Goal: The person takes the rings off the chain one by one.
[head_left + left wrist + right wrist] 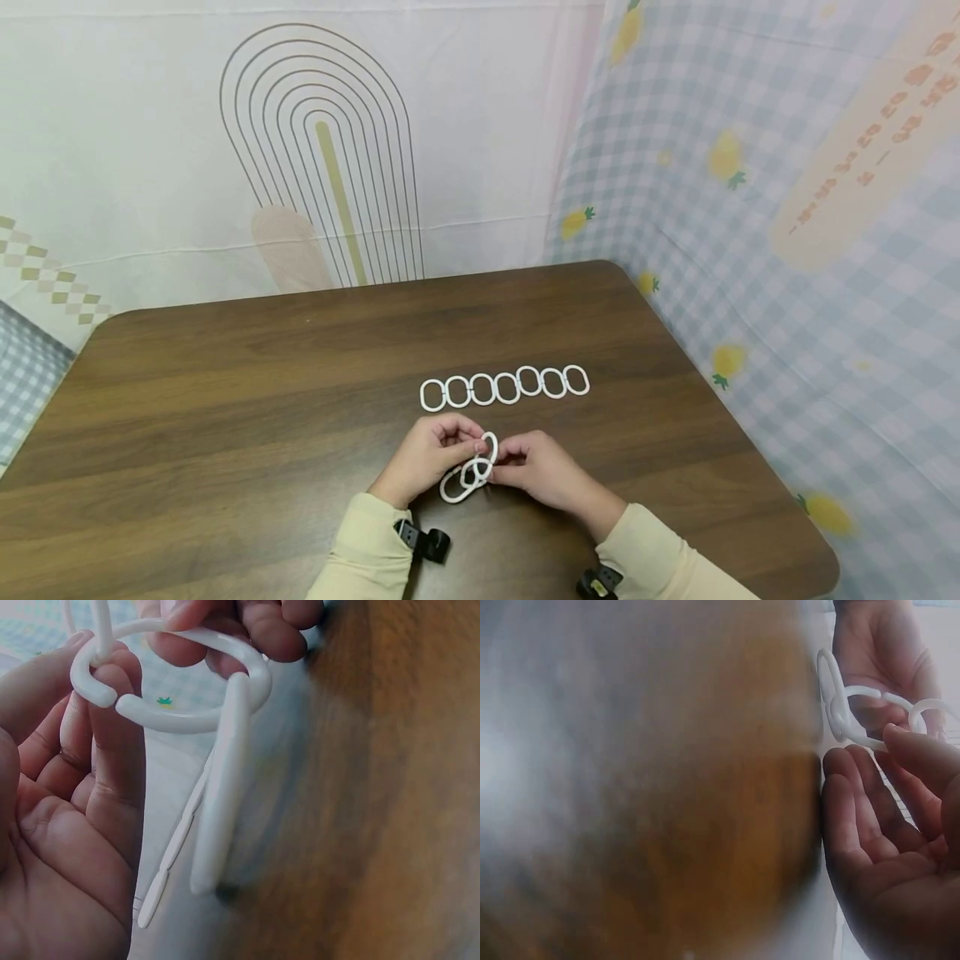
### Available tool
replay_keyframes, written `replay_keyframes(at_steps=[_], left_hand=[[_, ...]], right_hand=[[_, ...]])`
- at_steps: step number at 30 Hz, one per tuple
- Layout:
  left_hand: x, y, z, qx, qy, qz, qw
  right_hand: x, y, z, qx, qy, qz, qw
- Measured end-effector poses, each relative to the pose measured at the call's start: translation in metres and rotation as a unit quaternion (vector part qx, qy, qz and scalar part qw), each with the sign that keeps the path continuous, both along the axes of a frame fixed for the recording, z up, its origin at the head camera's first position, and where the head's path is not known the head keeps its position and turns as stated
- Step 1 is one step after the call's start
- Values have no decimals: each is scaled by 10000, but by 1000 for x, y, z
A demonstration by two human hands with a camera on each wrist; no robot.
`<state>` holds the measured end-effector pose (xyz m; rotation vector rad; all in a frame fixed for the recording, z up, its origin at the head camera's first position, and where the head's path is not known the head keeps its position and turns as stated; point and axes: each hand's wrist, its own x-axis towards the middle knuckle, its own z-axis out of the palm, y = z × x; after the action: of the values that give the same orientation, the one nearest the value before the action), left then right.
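Note:
Three white plastic C-links are looped together between the hands. The left hand (423, 462) pinches thumb and fingers where the upper link (496, 450) meets the middle link (172, 721). That middle link is an oval with a narrow gap in its side. On its other side, the right hand (551, 475) grips it between thumb and fingers. A third link (223, 787) hangs from the middle one, edge-on in the left wrist view. Seen from the head, this hanging link lies lower left, close over the table. Fingers hide part of the upper link.
Beyond the hands, a row of several white C-links (482, 403) lies side by side across the brown wooden table (225, 400). Patterned cloths (487, 125) hang behind the table and along its right side. Each wrist wears a strapped black camera (433, 546).

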<state>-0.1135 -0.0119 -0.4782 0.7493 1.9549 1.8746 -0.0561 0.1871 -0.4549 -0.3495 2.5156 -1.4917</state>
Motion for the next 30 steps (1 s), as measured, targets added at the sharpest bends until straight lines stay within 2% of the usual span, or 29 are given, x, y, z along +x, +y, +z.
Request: replay_keyframes(at_steps=[4, 9, 13, 19, 30], left_hand=[[-1, 0, 0, -14, 99, 55, 9999], [-2, -2, -1, -14, 191, 117, 9997], [-2, -2, -1, 5, 225, 215, 9995], [-2, -2, -1, 35, 318, 352, 9989], [-2, -3, 0, 140, 477, 539, 9973]], right_hand=[[2, 0, -2, -427, -262, -94, 9987], [3, 0, -5, -1021, -655, -246, 9923], [4, 0, -6, -1266, -887, -314, 9875], [6, 3, -11, -1520, -1055, -523, 9813], [7, 3, -14, -1761, -1082, -806, 9751]])
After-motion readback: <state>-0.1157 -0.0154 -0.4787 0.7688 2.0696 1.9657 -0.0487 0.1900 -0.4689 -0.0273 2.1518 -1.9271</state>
